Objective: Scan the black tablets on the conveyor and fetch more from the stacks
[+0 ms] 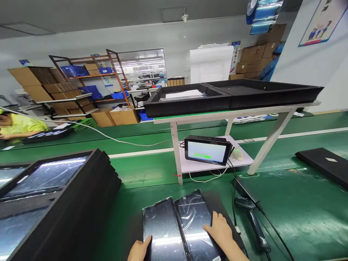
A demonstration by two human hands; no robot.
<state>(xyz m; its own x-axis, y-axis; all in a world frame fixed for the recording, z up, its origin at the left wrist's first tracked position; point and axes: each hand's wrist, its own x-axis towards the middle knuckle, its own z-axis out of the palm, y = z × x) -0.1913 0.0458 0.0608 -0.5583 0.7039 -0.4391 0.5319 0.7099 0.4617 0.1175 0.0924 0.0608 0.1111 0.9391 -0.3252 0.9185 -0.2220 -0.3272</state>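
Observation:
Two dark, glossy flat screen panels lie side by side on a black mat (225,214), with a narrow gap between them. Clear film seems to cover their faces. My left hand (138,250) grips the outer edge of the left screen panel (163,224), thumb on its face and the other fingers mostly out of sight. At the outer edge of the right screen panel (194,217), my right hand (220,230) holds on, its thumb over the face and its fingers along the side. A small white label (216,258) shows near that panel's lower end.
Stacked black foam trays (89,203) with similar panels stand at left. A barcode scanner (252,221) and cables lie at right. Ahead, a white stand (178,156) carries black trays (190,103) above a lit monitor (208,150). A person in yellow (27,123) sits far left.

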